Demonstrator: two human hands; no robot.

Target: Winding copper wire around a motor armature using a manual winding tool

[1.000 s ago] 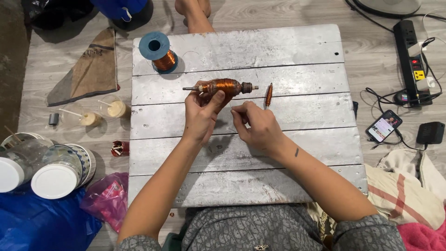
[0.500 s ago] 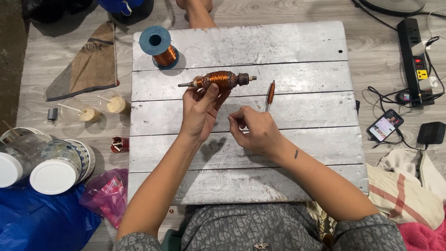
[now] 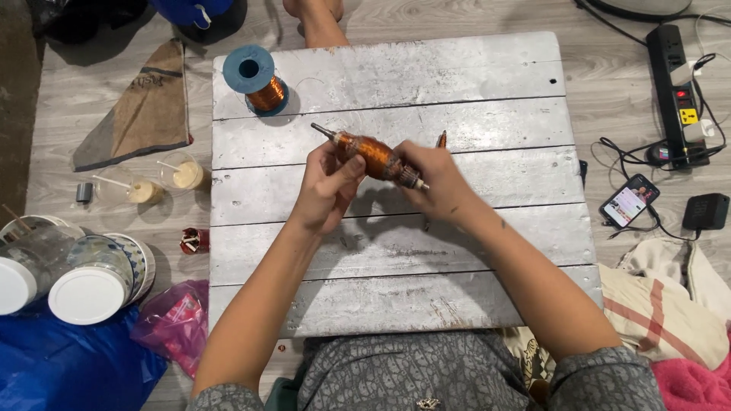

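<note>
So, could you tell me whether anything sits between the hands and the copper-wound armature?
Nothing visible does: the left hand and right hand both grip the armature directly, lifted above the board.

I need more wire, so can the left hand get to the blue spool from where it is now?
Probably yes. The spool stands on the board beyond the left hand, with bare board between. But that hand grips the rotor, shared with the right hand, so it must let go first.

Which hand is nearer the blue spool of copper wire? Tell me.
Left. The left hand grips the copper-wound armature below and right of the blue spool; the right hand holds the armature's far end, farther right.
</note>
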